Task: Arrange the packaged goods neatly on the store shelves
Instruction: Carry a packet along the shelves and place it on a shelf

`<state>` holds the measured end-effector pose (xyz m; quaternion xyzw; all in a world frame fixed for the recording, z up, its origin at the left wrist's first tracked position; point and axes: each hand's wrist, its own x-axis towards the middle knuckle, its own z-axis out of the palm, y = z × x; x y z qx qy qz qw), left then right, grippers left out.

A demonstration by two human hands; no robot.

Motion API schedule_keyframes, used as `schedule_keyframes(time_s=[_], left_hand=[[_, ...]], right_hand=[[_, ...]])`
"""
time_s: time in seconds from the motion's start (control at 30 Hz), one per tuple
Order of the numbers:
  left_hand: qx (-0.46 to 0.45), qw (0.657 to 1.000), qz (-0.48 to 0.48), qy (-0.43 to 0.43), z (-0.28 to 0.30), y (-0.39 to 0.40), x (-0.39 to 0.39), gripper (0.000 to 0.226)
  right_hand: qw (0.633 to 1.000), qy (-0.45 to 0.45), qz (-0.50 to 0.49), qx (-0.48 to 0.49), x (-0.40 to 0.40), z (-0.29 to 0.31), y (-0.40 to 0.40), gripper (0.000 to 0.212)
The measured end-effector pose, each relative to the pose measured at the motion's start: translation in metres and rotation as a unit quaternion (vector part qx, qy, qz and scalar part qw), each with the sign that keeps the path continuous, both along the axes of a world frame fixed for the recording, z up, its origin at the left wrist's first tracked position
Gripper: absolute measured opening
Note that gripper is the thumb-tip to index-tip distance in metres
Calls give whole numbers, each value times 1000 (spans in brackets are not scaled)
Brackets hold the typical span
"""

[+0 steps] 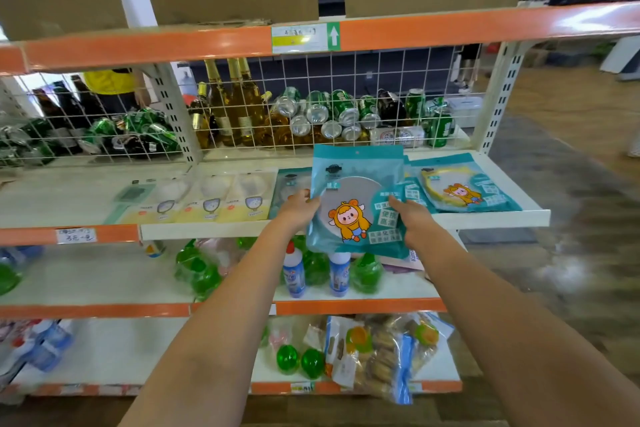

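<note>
- I'm holding the teal packet (356, 198) upright, long axis vertical, printed face toward me.
- My left hand (298, 208) and right hand (412, 218) are gripping its side edges.

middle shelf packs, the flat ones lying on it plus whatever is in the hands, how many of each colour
Teal packs lying on the shelf: 2, one right, one partly hidden behind the held stack
Teal stack held by left hand and right hand: 1 stack; pack count unclear
Yellow packs: 3
Green pack: 1
Total: 7, counting the stack as one
</note>
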<state>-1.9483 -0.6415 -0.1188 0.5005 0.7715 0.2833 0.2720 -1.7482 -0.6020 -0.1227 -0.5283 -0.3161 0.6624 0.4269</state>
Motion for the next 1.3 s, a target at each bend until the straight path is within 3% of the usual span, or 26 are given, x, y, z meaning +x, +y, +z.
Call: schedule_keyframes(time_s=[0.2,0.37,0.43,0.5,0.6,0.7,0.77,0.87,0.93,1.07,1.23,1.3], left_hand=[[2,976,62,-210,-7,3,8,30],[15,913,88,-398,-10,10,6,15],[16,907,87,-411,-9,11,6,12],[19,898,92,-429,-8,13,5,17],[17,895,109,-431,-6,15,3,27],[25,891,132,-435,-5,14,1,30],[32,890,141,-433,-5,11,1,30],[41,892,167,-417,-8,5,-1,30],[46,890,187,-413,-12,1,-3,21],[48,885,214,-411,-13,-3,-7,12],[49,889,213,-404,-5,15,-22,25],[41,886,206,-413,1,22,-32,12]], right_hand=[[1000,-21,19,5,-3,3,2,16],[998,-56,37,6,2,6,11,15],[995,-82,53,17,4,9,15,11],[992,-105,62,18,7,12,21,21],[990,-117,70,26,15,17,28,7],[980,-172,77,68,21,13,36,14],[943,-288,98,133,25,7,42,25],[835,-480,151,221,29,0,43,30],[793,-521,179,260,27,-7,44,30],[747,-552,199,314,17,-19,47,29],[748,-547,184,329,7,-21,59,32],[758,-542,167,322,2,-22,65,32]])
